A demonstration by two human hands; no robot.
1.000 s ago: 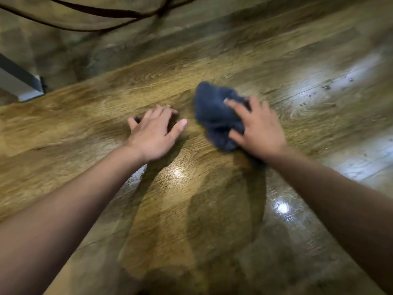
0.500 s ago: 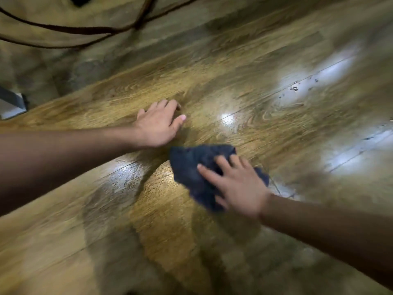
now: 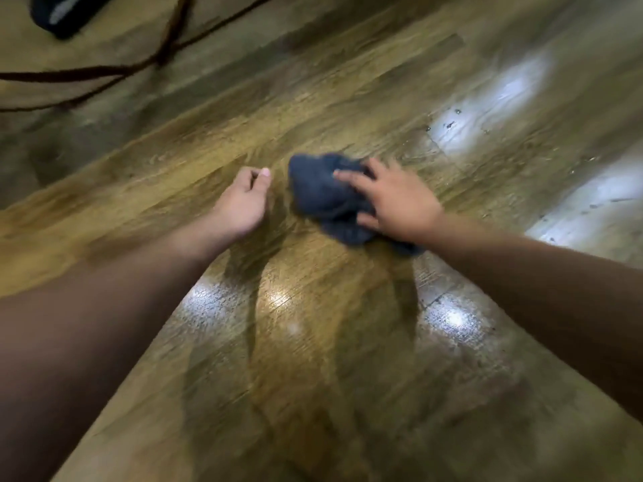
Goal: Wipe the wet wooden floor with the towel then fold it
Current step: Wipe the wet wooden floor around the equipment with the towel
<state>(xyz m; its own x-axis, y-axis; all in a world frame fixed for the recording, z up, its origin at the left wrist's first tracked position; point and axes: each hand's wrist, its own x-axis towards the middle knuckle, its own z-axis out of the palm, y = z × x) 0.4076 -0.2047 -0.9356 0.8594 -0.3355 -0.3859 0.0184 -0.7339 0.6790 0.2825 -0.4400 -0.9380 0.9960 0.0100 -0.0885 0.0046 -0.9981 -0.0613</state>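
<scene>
Towel (image 3: 325,193): dark blue, bunched in a loose wad, lying on the wooden floor (image 3: 167,189) ahead, partly under the right hand.
Right hand (image 3: 391,200): laid on top of the towel, fingers spread and nearly straight, pressing it down rather than clutching it.
Left hand (image 3: 243,201): just beside the towel, not touching it; fingers curled in, thumb up, holding nothing; whether resting on the floor, hard to tell.
Progress: wiping seemingly under way; glossy wet-looking patches near and to the right, so more passes likely needed; towel still crumpled, folding not yet begun.
Floor: brown wood-grain planks, bright reflections, small dark specks (image 3: 449,125) far right.
Room: dark cables (image 3: 104,69) trailing across far left; a black object (image 3: 61,15) at top left, blurred.
</scene>
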